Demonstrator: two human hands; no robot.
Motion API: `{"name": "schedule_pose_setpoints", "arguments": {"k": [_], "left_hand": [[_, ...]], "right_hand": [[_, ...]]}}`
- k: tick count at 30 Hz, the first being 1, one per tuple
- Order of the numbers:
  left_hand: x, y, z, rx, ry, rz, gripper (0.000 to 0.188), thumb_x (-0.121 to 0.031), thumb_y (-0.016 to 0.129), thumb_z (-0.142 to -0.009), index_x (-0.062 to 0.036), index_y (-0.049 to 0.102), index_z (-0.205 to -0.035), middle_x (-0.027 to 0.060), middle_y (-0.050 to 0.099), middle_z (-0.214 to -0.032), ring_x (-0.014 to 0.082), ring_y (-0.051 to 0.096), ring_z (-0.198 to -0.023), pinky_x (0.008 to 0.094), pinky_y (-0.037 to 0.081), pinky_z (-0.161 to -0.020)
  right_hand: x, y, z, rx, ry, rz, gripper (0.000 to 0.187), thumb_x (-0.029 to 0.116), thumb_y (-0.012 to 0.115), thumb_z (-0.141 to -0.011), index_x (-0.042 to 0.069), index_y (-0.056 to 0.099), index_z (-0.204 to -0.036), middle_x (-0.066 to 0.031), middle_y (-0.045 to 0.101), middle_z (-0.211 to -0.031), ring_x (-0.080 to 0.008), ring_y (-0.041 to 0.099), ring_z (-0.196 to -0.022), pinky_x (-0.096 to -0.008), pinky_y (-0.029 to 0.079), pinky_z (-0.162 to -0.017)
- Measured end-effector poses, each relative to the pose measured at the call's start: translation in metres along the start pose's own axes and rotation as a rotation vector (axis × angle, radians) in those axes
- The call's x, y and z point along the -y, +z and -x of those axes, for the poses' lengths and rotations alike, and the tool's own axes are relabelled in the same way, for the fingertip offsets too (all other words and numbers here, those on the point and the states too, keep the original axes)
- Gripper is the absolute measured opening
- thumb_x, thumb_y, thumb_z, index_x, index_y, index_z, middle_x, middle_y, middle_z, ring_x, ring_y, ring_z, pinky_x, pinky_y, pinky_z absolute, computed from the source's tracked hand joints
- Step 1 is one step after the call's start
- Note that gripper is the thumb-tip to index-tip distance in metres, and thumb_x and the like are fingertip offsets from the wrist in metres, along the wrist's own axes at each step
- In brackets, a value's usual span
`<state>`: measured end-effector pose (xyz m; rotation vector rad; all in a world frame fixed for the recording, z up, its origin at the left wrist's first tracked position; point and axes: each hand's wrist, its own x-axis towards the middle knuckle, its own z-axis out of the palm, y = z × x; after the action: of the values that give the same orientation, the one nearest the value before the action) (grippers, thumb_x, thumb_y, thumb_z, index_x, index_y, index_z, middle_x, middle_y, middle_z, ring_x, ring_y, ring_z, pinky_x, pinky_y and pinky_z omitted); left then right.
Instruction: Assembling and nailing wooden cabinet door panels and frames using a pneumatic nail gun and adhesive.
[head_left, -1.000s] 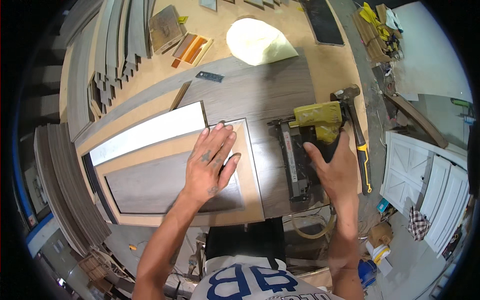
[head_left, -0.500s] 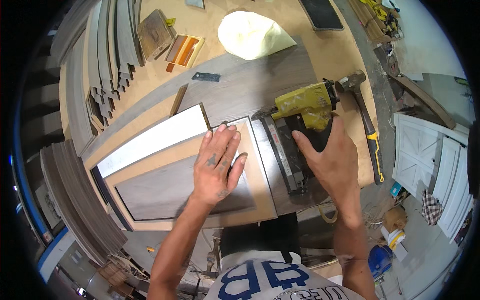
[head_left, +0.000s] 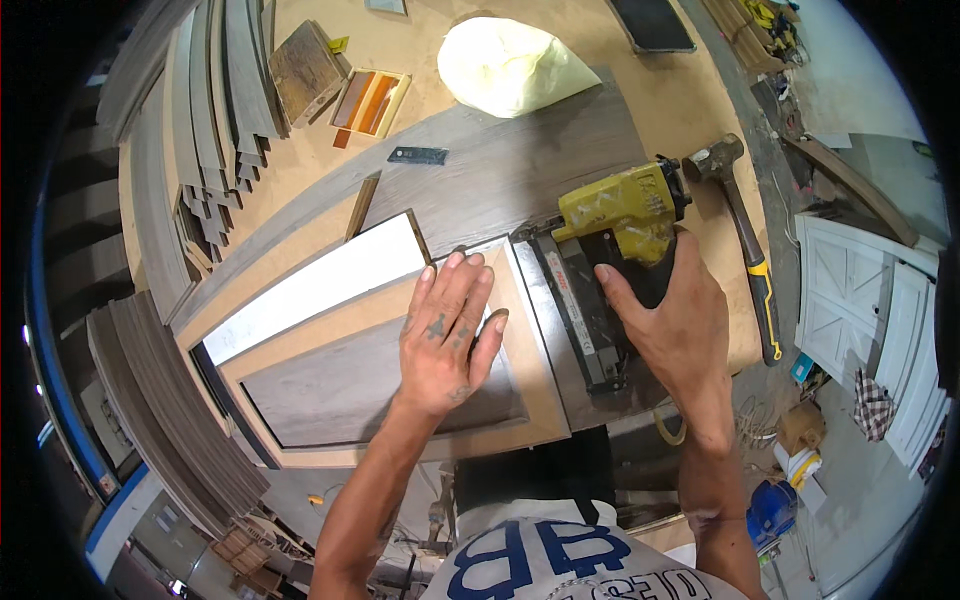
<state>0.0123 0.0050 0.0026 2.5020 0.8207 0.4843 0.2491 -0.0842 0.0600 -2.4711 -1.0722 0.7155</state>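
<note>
My left hand (head_left: 445, 335) lay flat, holding nothing, on the framed panel (head_left: 380, 390); my right hand (head_left: 675, 325) gripped the yellow nail gun (head_left: 620, 215) beside it. A slip risked nailing fingertips.

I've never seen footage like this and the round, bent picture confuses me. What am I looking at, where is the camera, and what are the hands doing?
The camera sits on a person's head and looks down; its wide lens bends straight edges. The two bare arms are that person's own. The left hand presses flat on a framed wooden panel lying on the workbench. The right hand grips a yellow nail gun set at the panel's edge. A hammer lies to the right, a pale bag at the top, and stacked grey strips on the left.
</note>
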Motion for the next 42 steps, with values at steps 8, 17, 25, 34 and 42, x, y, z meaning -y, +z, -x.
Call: {"name": "schedule_pose_setpoints", "arguments": {"k": [8,17,25,34,42], "left_hand": [[-0.001,-0.001,-0.002,0.006,-0.011,0.007,0.049,-0.011,0.072,-0.088,0.0011,0.062,-0.134,0.0189,0.06,-0.138,0.0375,0.054,-0.133,0.0516,0.036,-0.115],[0.0,0.001,0.002,-0.003,-0.021,0.016,0.046,-0.011,0.072,-0.087,0.0025,0.064,-0.131,0.019,0.062,-0.135,0.0371,0.055,-0.133,0.0512,0.037,-0.115],[-0.003,-0.008,-0.003,0.035,0.044,0.001,0.049,-0.013,0.07,-0.091,0.0001,0.058,-0.137,0.0186,0.054,-0.145,0.0372,0.047,-0.139,0.0517,0.035,-0.116],[0.047,-0.124,0.168,-0.043,-0.197,-0.11,0.048,-0.022,0.062,-0.098,-0.0001,0.056,-0.139,0.021,0.044,-0.154,0.0416,0.037,-0.145,0.0564,0.019,-0.121],[0.179,-0.229,0.321,-0.11,-0.519,-0.145,0.071,-0.044,0.061,-0.098,0.0049,0.044,-0.147,0.0282,0.029,-0.161,0.0409,0.022,-0.152,0.0499,0.015,-0.124]], "right_hand": [[0.004,0.002,0.002,-0.054,-0.007,0.021,0.064,0.042,0.076,-0.085,-0.007,0.051,-0.12,-0.0319,0.064,-0.098,-0.0496,0.066,-0.086,-0.053,0.054,-0.074],[0.004,0.004,0.001,-0.093,-0.027,0.012,0.062,0.039,0.076,-0.084,-0.007,0.054,-0.118,-0.0306,0.065,-0.096,-0.0491,0.065,-0.087,-0.0522,0.054,-0.073],[-0.042,-0.001,0.028,-0.136,-0.07,-0.4,0.055,0.035,0.077,-0.087,-0.004,0.058,-0.12,-0.0243,0.07,-0.101,-0.0444,0.067,-0.096,-0.0451,0.051,-0.083],[-0.096,0.079,0.277,-0.412,0.409,-1.129,0.035,0.006,0.071,-0.09,0.0,0.054,-0.12,-0.0068,0.058,-0.082,-0.0144,0.052,-0.054,-0.0308,0.049,-0.051],[-0.029,0.193,0.5,-0.74,0.533,-1.283,0.021,0.002,0.069,-0.091,0.001,0.056,-0.108,-0.0047,0.053,-0.067,-0.0146,0.051,-0.052,-0.0329,0.05,-0.05]]}}
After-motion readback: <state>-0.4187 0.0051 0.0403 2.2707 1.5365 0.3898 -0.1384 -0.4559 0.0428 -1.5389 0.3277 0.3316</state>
